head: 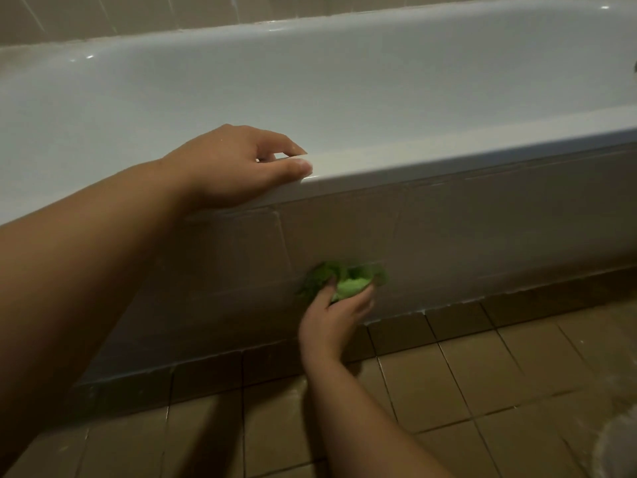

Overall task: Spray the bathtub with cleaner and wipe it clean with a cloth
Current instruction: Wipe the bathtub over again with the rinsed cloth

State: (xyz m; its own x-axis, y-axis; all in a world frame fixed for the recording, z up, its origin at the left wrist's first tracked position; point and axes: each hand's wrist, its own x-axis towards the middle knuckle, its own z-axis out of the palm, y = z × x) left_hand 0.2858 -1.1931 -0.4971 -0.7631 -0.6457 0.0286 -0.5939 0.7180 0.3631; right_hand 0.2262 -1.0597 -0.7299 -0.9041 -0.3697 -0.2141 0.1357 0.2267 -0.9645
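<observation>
A white bathtub (344, 81) fills the upper half of the frame, its tiled front panel (465, 236) running down to the brown tiled floor (482, 391). At centre left, the left hand (227, 170) rests on the tub's near rim, fingers loosely extended. Lower centre, the right hand (336, 320) grips a bunched green cloth (344, 281), pressing it against the front panel.

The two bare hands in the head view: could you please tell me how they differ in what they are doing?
The left hand rests high on the white bathtub rim, holding nothing; the right hand is low, gripping a crumpled green cloth. The left touches enamel; the right presses the cloth against the tiled tub front. Both touch the bathtub.
</observation>
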